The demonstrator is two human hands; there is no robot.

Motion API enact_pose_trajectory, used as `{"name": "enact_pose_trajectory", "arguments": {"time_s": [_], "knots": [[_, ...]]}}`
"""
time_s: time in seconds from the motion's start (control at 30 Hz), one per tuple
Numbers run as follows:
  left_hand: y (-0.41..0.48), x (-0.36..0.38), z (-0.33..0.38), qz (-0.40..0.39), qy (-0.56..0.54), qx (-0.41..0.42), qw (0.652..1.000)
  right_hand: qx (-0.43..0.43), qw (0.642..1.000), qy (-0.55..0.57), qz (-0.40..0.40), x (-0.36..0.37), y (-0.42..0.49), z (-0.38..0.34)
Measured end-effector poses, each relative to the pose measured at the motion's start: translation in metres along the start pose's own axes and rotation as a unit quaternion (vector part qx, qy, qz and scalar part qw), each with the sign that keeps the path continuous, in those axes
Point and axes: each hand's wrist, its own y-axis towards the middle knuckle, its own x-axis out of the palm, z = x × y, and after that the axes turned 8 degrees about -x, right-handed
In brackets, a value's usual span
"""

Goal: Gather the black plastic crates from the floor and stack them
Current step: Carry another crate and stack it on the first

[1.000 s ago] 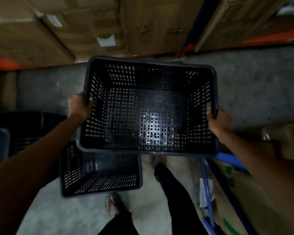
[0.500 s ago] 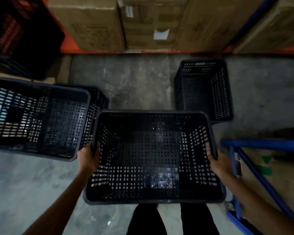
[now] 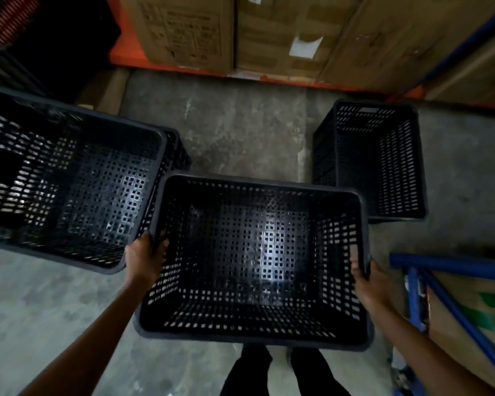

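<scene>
I hold a black perforated plastic crate (image 3: 255, 252) in front of my legs, its open top facing me. My left hand (image 3: 143, 258) grips its left rim and my right hand (image 3: 366, 278) grips its right rim, fingers curled over the edge. To the left stands a stack of black crates (image 3: 69, 181), the top one open and empty, a lower one showing at its far right corner. Another black crate (image 3: 375, 161) sits on the concrete floor at the right, apart from the one I hold.
Cardboard boxes (image 3: 240, 30) sit on an orange rack beam (image 3: 212, 71) ahead. A blue metal cart frame (image 3: 440, 281) with cardboard stands at the right. A dark crate with red parts (image 3: 26, 32) is at the upper left. Bare concrete floor (image 3: 240, 124) lies between the crates.
The view has turned and dropped: the held crate came lower and nearer my legs, the left stack has come closer and larger, and the floor crate at the right has come into view.
</scene>
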Motion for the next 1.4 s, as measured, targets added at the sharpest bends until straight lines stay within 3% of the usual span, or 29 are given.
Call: {"name": "enact_pose_trajectory", "arguments": {"time_s": [0.23,0.73,1.03,1.4], "knots": [[0.024,0.009,0.005,0.052,0.008,0.043,0.998,0.017,0.999,0.035,0.017,0.019,0.025,-0.004],[0.027,-0.001,0.025,0.031,-0.029,0.075,0.996,0.015,0.998,0.059,0.02,0.004,0.03,-0.005],[0.026,0.002,0.026,0.057,-0.039,0.058,0.996,0.004,0.999,0.04,0.035,0.003,0.034,-0.014],[0.024,0.017,0.017,0.043,-0.027,0.037,0.998,0.003,0.999,0.036,-0.008,0.005,0.029,-0.003]]}}
